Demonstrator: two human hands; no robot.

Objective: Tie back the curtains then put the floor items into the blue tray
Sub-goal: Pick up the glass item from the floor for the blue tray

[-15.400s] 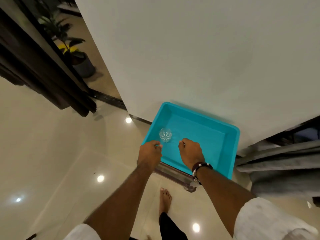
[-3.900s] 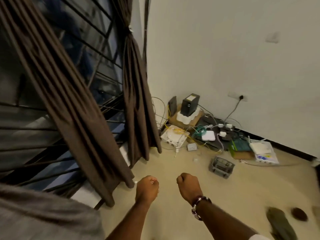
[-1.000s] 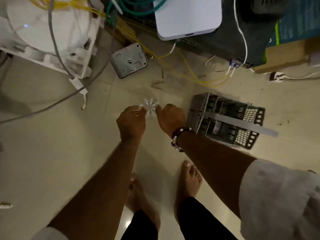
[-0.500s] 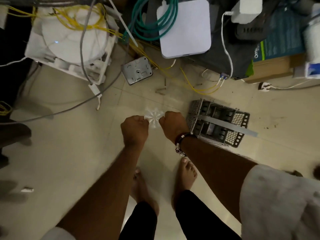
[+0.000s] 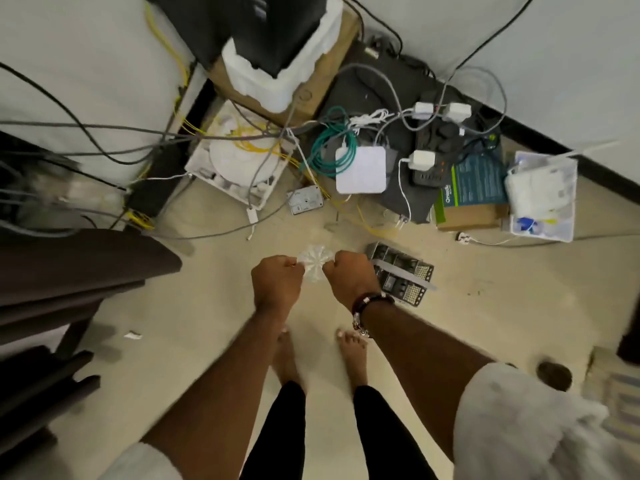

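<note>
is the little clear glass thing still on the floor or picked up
Picked up. The clear glass piece is held off the floor, pinched between the left hand and the right hand, above the bare feet.

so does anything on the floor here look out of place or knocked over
Yes. The grey cutlery basket lies tipped on its side on the floor beside the right hand, its compartments facing up. A small white scrap lies loose on the floor further left.

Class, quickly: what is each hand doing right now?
Left hand: pinches one edge of the clear glass bowl.
Right hand: pinches the opposite edge of the bowl.
</note>
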